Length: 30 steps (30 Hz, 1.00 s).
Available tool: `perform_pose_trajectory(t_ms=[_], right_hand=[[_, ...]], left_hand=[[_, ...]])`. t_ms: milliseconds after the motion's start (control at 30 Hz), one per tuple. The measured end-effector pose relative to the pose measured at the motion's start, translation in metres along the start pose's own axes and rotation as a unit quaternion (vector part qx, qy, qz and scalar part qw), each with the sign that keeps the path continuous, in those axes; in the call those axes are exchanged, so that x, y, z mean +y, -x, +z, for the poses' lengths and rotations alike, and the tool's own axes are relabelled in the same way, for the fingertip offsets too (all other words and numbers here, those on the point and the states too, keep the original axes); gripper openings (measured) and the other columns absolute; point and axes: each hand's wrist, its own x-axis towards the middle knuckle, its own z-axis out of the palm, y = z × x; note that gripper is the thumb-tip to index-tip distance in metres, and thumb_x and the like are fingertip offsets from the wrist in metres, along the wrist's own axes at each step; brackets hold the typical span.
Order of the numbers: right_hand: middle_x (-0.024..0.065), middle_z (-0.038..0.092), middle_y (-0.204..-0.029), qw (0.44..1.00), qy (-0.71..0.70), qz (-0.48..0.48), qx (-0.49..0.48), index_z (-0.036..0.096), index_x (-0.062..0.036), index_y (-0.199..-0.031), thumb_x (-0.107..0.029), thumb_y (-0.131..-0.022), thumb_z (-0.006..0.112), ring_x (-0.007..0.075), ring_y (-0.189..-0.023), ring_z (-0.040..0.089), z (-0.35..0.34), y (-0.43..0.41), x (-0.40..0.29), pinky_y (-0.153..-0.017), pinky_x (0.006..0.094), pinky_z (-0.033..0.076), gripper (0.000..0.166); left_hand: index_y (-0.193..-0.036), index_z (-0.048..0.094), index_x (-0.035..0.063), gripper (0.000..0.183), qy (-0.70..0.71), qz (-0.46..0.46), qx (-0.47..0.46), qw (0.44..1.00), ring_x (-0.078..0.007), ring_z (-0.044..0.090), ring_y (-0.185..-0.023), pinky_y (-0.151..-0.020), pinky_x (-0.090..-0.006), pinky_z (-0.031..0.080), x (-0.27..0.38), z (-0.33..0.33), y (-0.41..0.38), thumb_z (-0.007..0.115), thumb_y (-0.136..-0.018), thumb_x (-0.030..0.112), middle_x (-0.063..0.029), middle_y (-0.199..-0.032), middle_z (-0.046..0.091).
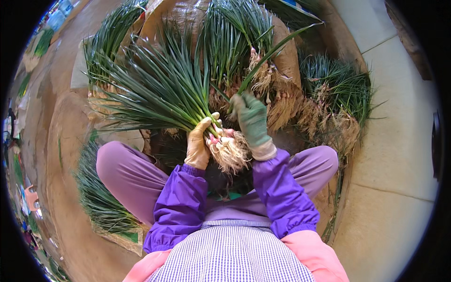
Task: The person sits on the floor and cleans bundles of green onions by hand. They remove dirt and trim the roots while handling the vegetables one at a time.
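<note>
A bunch of green garlic, with pale pink bulbs and long roots, lies gripped in my left hand, which wears a cream glove. Its leaves fan out to the upper left, and the roots hang towards my lap. My right hand, in a green glove and a little blurred, is just right of the bunch. From its fingers a single green leaf or stalk rises to the upper right; whether roots are attached is hidden. Just beyond that hand hang bulbs and roots of another heap of green garlic.
More plants are piled at the far left, by my left knee and at the right. Brown sheeting covers the floor. A pale tiled strip runs along the right. A pink plastic stool stands at the left rim.
</note>
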Motion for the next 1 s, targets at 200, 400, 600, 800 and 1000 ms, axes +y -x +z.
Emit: perform_pose_trajectory(t_ms=[200,400,600,800,1000], right_hand=[[0.0126,0.064,-0.098,0.791,0.588,-0.14,-0.093,0.065,-0.0098,-0.094,-0.038,-0.082,0.061,0.0279,-0.091,0.062,-0.044,-0.102,-0.006,-0.077,0.039,0.05,0.031],[0.0077,0.066,-0.081,0.925,0.378,0.043,0.001,0.069,-0.0141,-0.094,-0.035,-0.083,0.062,0.0196,-0.077,0.062,-0.05,-0.179,-0.024,-0.072,0.0345,0.049,0.025],[-0.0039,0.06,-0.073,0.986,-0.157,0.06,-0.007,0.066,-0.0059,-0.093,-0.022,-0.085,0.066,0.002,-0.059,0.048,-0.082,-0.071,-0.031,-0.054,0.0161,0.04,0.018],[0.0031,0.065,-0.077,0.988,0.043,-0.002,0.147,0.065,-0.0053,-0.088,-0.022,-0.078,0.073,0.0099,-0.064,0.059,-0.113,-0.024,-0.021,-0.056,0.0229,0.049,0.021],[0.0098,0.066,-0.093,0.809,0.467,0.168,0.315,0.059,-0.0071,-0.111,-0.024,-0.083,0.064,0.0208,-0.076,0.062,-0.252,-0.08,0.005,-0.063,0.031,0.052,0.032]], left_hand=[[-0.13,0.037,-0.0052,0.055,0.107,-0.022,-0.1,0.989,-0.0153,0.059,-0.086,-0.083,-0.0352,0.052,0.002,-0.003,0.003,0.058,-0.09,0.026,-0.0035,-0.09,0.058],[-0.12,0.042,0.0009,0.035,0.185,0.042,-0.209,0.96,-0.0135,0.059,-0.084,-0.093,-0.0338,0.047,0.01,0.005,0.011,0.053,-0.093,0.022,0.0023,-0.083,0.054],[-0.116,0.049,0.0041,0.033,0.133,0.038,-0.157,0.978,-0.0194,0.062,-0.088,-0.079,-0.0416,0.055,0.004,0.003,0.007,0.058,-0.087,0.017,-0.0037,-0.097,0.06],[-0.11,0.049,0.0058,0.027,0.1,0.053,-0.141,0.983,-0.0178,0.061,-0.086,-0.08,-0.0374,0.055,0.004,0.016,0.012,0.058,-0.086,0.015,-0.0018,-0.093,0.059],[-0.118,0.048,0.005,0.036,0.139,0.065,-0.16,0.975,-0.0152,0.058,-0.087,-0.085,-0.0372,0.05,0.005,0.027,0.015,0.06,-0.086,0.017,0.0007,-0.091,0.058]])
